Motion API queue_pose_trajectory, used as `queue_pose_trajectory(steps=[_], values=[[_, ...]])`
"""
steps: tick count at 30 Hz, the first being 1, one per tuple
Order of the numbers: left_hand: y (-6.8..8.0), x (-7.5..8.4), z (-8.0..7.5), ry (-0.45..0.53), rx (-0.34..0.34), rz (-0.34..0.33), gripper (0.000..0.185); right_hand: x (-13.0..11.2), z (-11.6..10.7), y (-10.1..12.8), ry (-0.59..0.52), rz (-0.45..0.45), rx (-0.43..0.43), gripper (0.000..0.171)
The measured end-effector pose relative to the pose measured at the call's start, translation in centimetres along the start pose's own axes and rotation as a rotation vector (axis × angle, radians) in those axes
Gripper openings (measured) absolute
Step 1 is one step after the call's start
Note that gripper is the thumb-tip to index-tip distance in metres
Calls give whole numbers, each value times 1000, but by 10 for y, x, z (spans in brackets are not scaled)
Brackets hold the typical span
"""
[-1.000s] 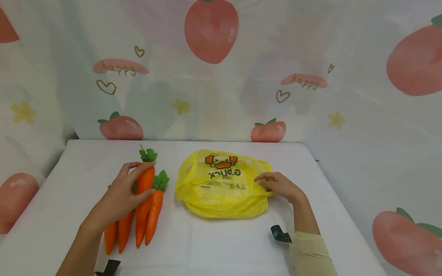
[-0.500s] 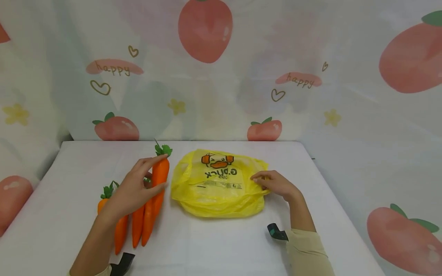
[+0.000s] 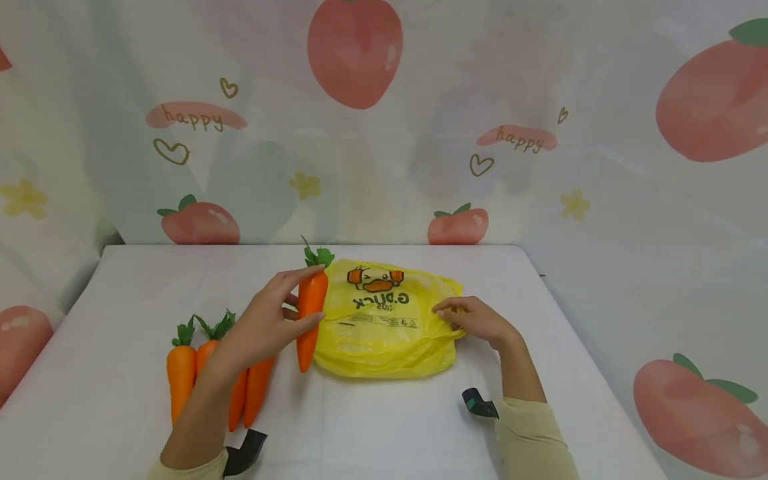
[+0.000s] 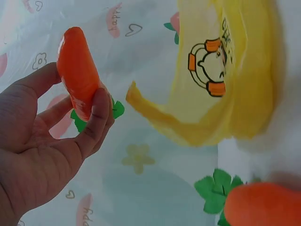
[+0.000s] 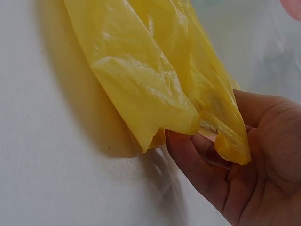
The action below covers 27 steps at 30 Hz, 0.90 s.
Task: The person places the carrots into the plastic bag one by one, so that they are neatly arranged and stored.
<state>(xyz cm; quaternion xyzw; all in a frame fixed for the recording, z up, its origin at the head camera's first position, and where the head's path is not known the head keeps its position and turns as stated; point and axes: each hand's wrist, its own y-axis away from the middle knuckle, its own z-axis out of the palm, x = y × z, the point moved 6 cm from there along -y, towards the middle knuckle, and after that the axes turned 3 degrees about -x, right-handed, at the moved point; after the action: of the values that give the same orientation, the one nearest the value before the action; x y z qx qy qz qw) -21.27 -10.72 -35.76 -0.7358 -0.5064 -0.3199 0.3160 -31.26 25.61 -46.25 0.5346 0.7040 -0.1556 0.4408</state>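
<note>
In the head view my left hand [image 3: 267, 330] holds an orange carrot [image 3: 313, 293] with green leaves between thumb and fingers, tip downward. The carrot is raised and overlaps the left edge of a yellow plastic bag [image 3: 375, 350] with a duck print. The left wrist view shows the gripped carrot [image 4: 77, 70] from its tip side, the bag [image 4: 254, 80] standing to its right. My right hand [image 3: 480, 321] is at the bag's right side. Its fingers curl around the bag's edge in the right wrist view, where the yellow film [image 5: 141, 75] hangs over the fingers.
Several more carrots [image 3: 181, 373] lie side by side at the left of the white table [image 3: 372, 427], partly hidden behind my left forearm. A printed cloth [image 3: 360, 180] with fruit and hearts hangs behind. Each wrist carries a black mount [image 3: 478, 403].
My left hand has lifted the carrot from the group and carried it right to the bag's left edge. The right hand has stayed at the bag.
</note>
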Motion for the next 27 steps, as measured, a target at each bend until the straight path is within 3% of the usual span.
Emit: queue_pose_trajectory(steps=[14,19,27], values=[[-22,23,40,128,-74,28,72,1,0,-1,12,-7,-25,30],[-32,21,61,195,-123,11,70,0,1,0,6,-9,-36,30],[-47,11,84,206,-172,-57,66,-2,-1,1,14,-21,-36,29]])
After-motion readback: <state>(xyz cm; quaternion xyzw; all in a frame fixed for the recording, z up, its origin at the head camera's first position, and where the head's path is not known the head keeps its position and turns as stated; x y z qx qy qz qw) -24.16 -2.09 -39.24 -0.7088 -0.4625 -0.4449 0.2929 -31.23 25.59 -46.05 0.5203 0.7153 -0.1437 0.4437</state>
